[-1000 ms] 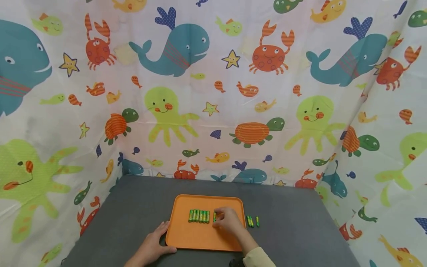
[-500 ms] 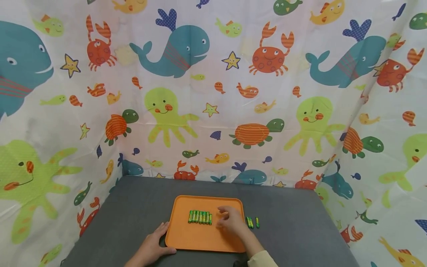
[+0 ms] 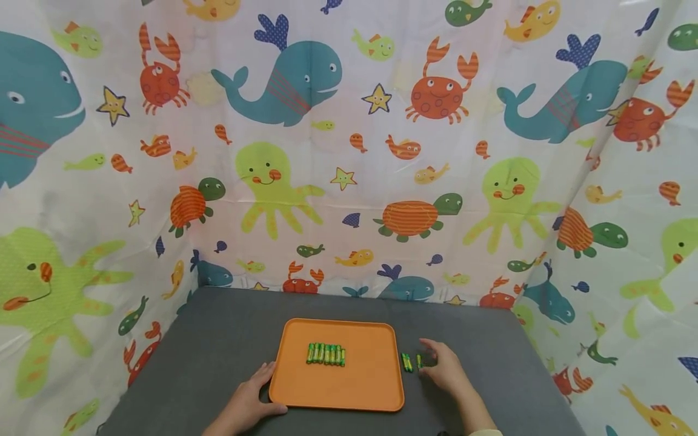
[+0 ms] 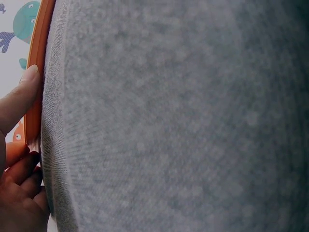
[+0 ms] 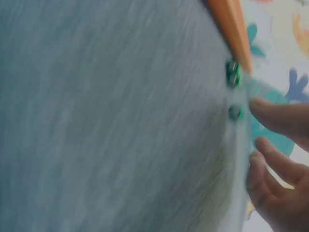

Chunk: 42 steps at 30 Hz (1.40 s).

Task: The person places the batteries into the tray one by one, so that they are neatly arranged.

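Observation:
On the orange tray (image 3: 336, 387), several green-and-yellow batteries (image 3: 326, 354) stand side by side in a row, left of the tray's middle. My left hand (image 3: 245, 396) holds the tray's near left corner, thumb along the front rim and fingers at the left side; in the left wrist view its thumb (image 4: 30, 79) lies against the rim. Right of the tray, my right hand (image 3: 447, 369) reaches round a single battery (image 3: 419, 361), thumb and fingers parted. The right wrist view shows the green end of this battery (image 5: 236, 113) apart from the fingertips.
Two more batteries (image 3: 407, 363) lie together between the tray's right rim and the single one. Everything rests on a grey tabletop (image 3: 491, 357). A white curtain (image 3: 349, 109) printed with sea animals encloses the back and both sides.
My right hand sets a battery at the right end of the row, lets go, and moves right, off the tray to the single battery. My left hand stays at the tray's corner.

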### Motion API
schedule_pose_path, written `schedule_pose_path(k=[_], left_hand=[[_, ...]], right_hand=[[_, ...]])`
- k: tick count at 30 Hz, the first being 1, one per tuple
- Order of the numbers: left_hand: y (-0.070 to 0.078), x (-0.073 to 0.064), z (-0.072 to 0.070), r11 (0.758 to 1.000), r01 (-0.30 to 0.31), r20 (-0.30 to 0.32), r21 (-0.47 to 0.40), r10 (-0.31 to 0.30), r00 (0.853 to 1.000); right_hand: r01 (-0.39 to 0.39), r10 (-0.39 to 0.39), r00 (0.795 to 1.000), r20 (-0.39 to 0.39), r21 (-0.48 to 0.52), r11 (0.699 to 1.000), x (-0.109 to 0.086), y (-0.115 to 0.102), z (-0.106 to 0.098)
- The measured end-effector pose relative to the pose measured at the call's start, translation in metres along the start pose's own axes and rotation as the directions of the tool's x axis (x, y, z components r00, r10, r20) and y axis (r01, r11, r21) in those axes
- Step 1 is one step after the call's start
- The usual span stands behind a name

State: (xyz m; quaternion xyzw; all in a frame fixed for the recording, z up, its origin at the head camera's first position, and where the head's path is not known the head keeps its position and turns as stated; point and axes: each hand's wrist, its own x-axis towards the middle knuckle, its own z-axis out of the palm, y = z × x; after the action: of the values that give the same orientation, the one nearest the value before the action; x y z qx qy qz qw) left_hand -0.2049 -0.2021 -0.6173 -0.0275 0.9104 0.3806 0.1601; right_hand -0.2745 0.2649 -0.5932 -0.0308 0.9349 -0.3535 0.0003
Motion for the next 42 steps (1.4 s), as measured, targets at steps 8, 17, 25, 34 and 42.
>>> schedule_pose_path(k=[8, 17, 25, 34, 42], left_hand=[[-0.002, 0.001, 0.001, 1.000, -0.001, 0.016, -0.016, 0.002, 1.000], [0.000, 0.002, 0.001, 1.000, 0.015, 0.018, -0.011, -0.015, 1.000], [0.000, -0.001, -0.001, 1.000, -0.002, 0.002, -0.003, 0.002, 1.000], [-0.001, -0.001, 0.001, 0.999, -0.037, -0.013, -0.009, 0.037, 0.999], [-0.001, 0.000, 0.002, 0.999, -0.037, -0.010, -0.002, 0.037, 0.999]], right_hand=[[0.008, -0.006, 0.998, 0.067, -0.024, 1.000, -0.002, 0.024, -0.001], [0.058, -0.059, 0.992, 0.108, 0.014, 0.998, 0.002, 0.017, 0.001], [-0.007, -0.001, 0.994, 0.110, 0.075, 0.997, 0.006, 0.015, 0.003], [-0.047, 0.008, 0.993, 0.115, 0.342, 0.938, 0.004, -0.018, 0.015], [0.108, -0.194, 0.957, 0.214, 0.357, 0.928, 0.010, -0.065, 0.049]])
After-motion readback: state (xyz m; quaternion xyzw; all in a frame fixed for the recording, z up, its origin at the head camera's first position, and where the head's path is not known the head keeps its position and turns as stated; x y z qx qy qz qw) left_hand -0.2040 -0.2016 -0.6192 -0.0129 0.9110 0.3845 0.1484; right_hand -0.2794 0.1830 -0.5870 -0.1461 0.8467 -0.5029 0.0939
